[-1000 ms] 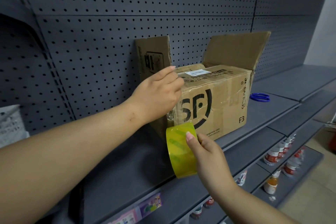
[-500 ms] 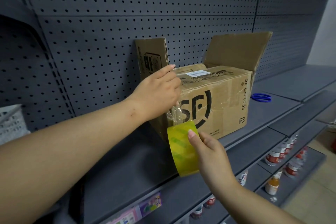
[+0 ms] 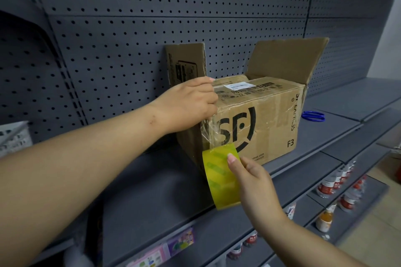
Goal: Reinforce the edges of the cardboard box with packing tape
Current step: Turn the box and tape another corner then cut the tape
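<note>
A brown cardboard box (image 3: 271,119) with black printed letters stands on a grey shelf (image 3: 152,191), two of its top flaps raised. My left hand (image 3: 191,104) presses the free end of clear tape (image 3: 209,131) against the box's upper left corner. The tape strip runs down the near vertical edge to a yellowish tape roll (image 3: 221,176). My right hand (image 3: 253,186) grips that roll just below and in front of the box's bottom corner.
Blue-handled scissors (image 3: 313,115) lie on the shelf right of the box. A grey pegboard wall (image 3: 130,39) stands behind. Lower shelves hold bottles (image 3: 327,186) and coloured packets (image 3: 173,245). A white basket (image 3: 13,136) sits at far left.
The tape roll has moved slightly down and away from the box, lengthening the strip along the edge. My left hand stays pressed on the upper corner.
</note>
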Motion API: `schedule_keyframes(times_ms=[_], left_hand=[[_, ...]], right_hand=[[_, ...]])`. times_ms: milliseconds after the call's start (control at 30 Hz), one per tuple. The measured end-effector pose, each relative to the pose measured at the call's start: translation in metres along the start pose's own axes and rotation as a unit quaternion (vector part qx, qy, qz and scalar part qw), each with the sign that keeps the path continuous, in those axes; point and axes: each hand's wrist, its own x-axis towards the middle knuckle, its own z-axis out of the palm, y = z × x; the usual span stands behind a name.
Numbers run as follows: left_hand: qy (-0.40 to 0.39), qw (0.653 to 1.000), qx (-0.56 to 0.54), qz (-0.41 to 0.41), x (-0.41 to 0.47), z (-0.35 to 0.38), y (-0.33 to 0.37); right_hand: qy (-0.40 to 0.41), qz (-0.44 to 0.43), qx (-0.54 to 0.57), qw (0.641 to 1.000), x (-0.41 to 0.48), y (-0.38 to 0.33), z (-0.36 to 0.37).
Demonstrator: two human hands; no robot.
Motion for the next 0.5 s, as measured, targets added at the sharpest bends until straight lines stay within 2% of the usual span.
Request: schedule_keyframes(times_ms=[200, 333, 500], left_hand=[[0.02, 0.995, 0.09, -0.022, -0.006, 0.007, 0.005], [0.045, 0.988, 0.131, -0.074, -0.011, 0.01, 0.016], [0.028, 0.98, 0.136, -0.141, -0.009, 0.011, 0.025]], right_hand=[[-0.016, 0.0, 0.005, 1.0, -0.002, 0.0, 0.005], [-0.021, 0.009, 0.008, 1.0, -0.004, -0.001, 0.008], [-0.022, 0.01, 0.023, 0.999, -0.004, 0.001, 0.011]])
